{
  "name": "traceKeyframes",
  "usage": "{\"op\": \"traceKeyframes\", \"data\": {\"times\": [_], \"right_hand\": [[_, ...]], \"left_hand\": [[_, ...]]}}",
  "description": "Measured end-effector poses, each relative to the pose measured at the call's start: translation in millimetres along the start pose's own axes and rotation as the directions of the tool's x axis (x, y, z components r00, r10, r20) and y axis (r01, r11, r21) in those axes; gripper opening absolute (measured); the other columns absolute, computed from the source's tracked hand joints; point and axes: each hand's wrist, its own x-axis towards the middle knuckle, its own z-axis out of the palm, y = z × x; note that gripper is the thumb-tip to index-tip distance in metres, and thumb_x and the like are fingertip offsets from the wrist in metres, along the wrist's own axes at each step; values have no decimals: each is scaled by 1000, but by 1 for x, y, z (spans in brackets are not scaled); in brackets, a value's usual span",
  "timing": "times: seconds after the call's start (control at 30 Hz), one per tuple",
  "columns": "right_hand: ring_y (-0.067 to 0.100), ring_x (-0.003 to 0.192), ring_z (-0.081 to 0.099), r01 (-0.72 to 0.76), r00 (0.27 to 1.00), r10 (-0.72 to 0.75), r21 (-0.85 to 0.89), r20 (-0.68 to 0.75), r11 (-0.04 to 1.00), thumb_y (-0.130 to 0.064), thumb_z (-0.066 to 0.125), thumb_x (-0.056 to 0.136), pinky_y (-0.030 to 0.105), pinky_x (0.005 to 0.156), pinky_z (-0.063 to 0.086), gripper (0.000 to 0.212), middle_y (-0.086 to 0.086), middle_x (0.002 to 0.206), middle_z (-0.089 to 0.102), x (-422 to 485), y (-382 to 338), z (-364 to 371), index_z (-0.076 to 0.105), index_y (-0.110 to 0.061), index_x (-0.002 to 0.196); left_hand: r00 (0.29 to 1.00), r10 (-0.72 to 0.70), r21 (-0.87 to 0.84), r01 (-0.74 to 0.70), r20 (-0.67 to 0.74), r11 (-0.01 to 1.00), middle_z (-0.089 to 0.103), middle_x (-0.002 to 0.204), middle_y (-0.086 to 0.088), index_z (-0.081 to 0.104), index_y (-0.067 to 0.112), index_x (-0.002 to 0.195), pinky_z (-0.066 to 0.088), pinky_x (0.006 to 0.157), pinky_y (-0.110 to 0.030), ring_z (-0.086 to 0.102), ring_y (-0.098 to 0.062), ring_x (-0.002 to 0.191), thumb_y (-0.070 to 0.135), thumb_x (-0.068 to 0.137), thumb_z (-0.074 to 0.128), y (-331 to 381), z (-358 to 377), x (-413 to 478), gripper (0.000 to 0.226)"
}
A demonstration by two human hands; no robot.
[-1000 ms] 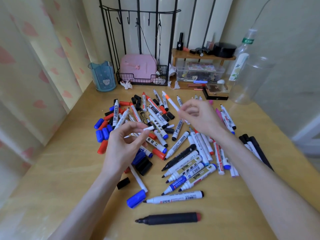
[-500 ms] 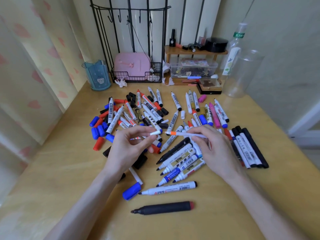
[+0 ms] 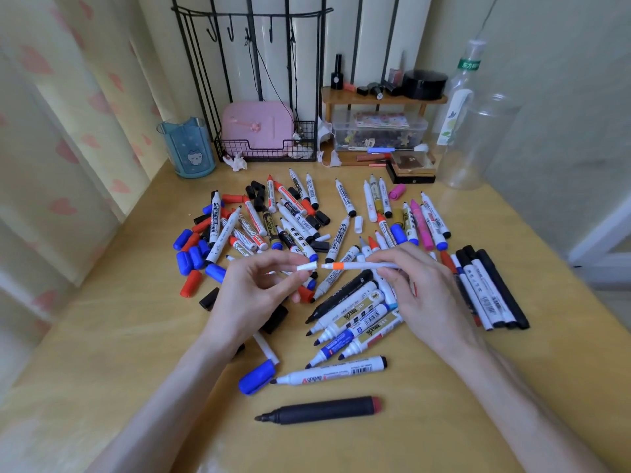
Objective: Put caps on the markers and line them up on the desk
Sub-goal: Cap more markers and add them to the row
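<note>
Above pile [image 3: 348,312], fingers [image 3: 276,260] around cap [image 3: 306,266], marker [image 3: 360,266].

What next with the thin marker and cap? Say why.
Probably slide the white cap in the left hand rightward onto the orange-banded marker held by the right hand: tip and cap face each other, nearly aligned, not touching.
</note>
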Motion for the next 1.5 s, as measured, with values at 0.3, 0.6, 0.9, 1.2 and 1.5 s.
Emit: {"op": "traceKeyframes", "data": {"times": [0.3, 0.6, 0.9, 1.2, 1.5], "right_hand": [[4, 99, 58, 100, 995, -100, -50, 13, 994, -7, 63, 98, 16, 86, 45, 23, -11, 105, 63, -1, -4, 1, 73, -15, 117], [-5, 74, 54, 111, 992, -114, 58, 62, 992, -8, 69, 97, 6, 67, 37, 25, -12, 90, 62, -5, -7, 8, 76, -12, 121], [-11, 86, 63, 73, 997, -75, 60, 25, 995, 10, 69, 90, 6, 65, 46, 36, -5, 95, 71, -14, -8, 12, 76, -8, 119], [8, 74, 64, 30, 996, -35, 69, 82, 997, -35, 72, 94, 25, 62, 53, 16, -15, 83, 68, -6, -21, 1, 79, -22, 102], [-3, 58, 57, -362, 918, 383, -181, 98, 914, -43, 76, 90, 12, 50, 38, 13, -21, 64, 59, -1, 3, -34, 76, -31, 86]], "left_hand": [[990, 89, 215, -111, 109, 970, 74, 74, 10, 79, 28, 104, 59, 67, -39, 68, -13, 62, 26, 93, 77, -1, -1, -3, 12], [975, 187, 346, -217, 119, 913, 73, 82, 20, 79, 32, 100, 57, 73, -33, 70, -10, 80, 37, 93, 71, 2, -3, -4, 12], [982, 167, 263, -183, 84, 947, 75, 81, 18, 79, 32, 97, 60, 75, -27, 73, -10, 77, 24, 92, 75, 1, 3, -9, 10], [977, 193, 337, -212, 90, 917, 76, 87, 13, 77, 26, 108, 57, 76, -32, 72, -15, 84, 23, 97, 73, 1, 4, -3, 12], [974, 214, 313, -226, 71, 923, 75, 111, 13, 69, 29, 127, 56, 79, -33, 74, -16, 95, 27, 96, 73, 2, 7, -6, 32]]}}
